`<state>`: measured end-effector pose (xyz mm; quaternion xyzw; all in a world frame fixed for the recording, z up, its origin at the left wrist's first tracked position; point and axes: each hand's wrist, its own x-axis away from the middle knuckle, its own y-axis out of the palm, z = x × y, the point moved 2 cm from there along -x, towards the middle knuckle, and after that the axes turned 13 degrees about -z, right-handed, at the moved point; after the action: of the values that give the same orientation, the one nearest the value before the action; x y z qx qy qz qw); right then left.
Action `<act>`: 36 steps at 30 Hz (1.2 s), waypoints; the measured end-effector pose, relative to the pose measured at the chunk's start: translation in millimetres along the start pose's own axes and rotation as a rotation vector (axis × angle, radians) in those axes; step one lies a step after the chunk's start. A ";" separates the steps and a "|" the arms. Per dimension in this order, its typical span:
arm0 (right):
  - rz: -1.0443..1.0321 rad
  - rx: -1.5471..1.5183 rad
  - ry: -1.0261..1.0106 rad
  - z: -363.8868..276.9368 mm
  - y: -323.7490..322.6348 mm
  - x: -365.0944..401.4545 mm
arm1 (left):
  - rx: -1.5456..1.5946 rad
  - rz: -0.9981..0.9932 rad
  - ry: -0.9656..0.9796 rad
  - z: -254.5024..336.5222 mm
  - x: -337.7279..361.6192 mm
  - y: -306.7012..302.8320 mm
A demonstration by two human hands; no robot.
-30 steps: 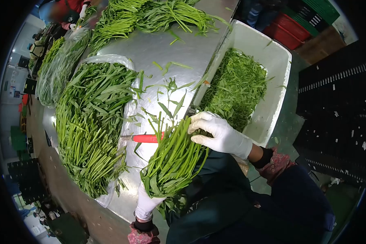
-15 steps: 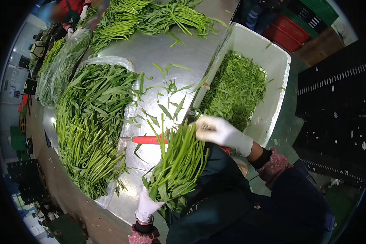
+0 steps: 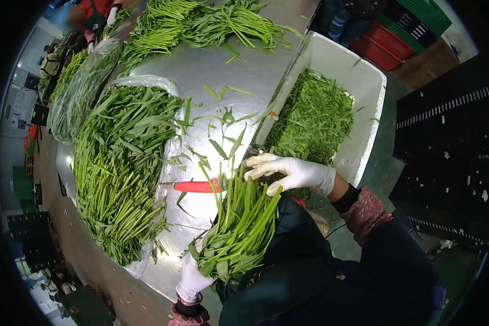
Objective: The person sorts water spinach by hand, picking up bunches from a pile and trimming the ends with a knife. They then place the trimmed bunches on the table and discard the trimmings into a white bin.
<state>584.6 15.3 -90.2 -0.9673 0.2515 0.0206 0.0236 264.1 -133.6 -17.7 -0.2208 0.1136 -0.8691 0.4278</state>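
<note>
In the head view, the person's left hand [image 3: 194, 278], in a white glove, gripped a bunch of greens [image 3: 236, 225] from below, near the leafy end, though most of its fingers were hidden beneath the leaves. The bunch stood tilted in front of the person's dark clothing, over the near edge of the metal surface [image 3: 269, 76], with its cut stems pointing upward and away. The right hand [image 3: 263, 176], also gloved in white, was at those stem ends — its fingers spread and curved, the thumb apart from them — and whether it touched any stem could not be told. Just beside the bunch, a tool with a red handle [image 3: 196, 186] lay on the surface, its handle end partly behind the stems. Loose leaves [image 3: 223, 136] were scattered beyond it. To the left, a large heap of greens [image 3: 125, 168] rested on a clear plastic sheet [image 3: 149, 81], stems toward the person and leaves farther off. More greens [image 3: 165, 27] lay at the far end, near a plastic-wrapped bundle [image 3: 81, 98] and a co-worker's gloved hand [image 3: 112, 16]. Against the right edge stood a white bin [image 3: 367, 117] with leafy trimmings [image 3: 312, 117] inside; beyond it were a red crate [image 3: 379, 46] and a green crate [image 3: 421, 19].
</note>
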 end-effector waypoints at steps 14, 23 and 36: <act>0.223 0.116 -0.016 -25.1 25.1 8.0 | -0.107 0.058 0.008 6.3 -11.3 1.3; 0.471 0.472 0.098 -25.7 43.6 6.1 | -0.105 0.049 0.054 7.4 -14.3 4.0; 0.400 0.687 -0.252 -93.3 18.4 -0.9 | -0.740 0.083 0.056 43.8 -28.8 -6.0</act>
<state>577.5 -5.6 2.3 -0.8253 0.4218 0.0579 0.3710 296.5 -107.4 14.7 -0.3320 0.4405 -0.7569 0.3505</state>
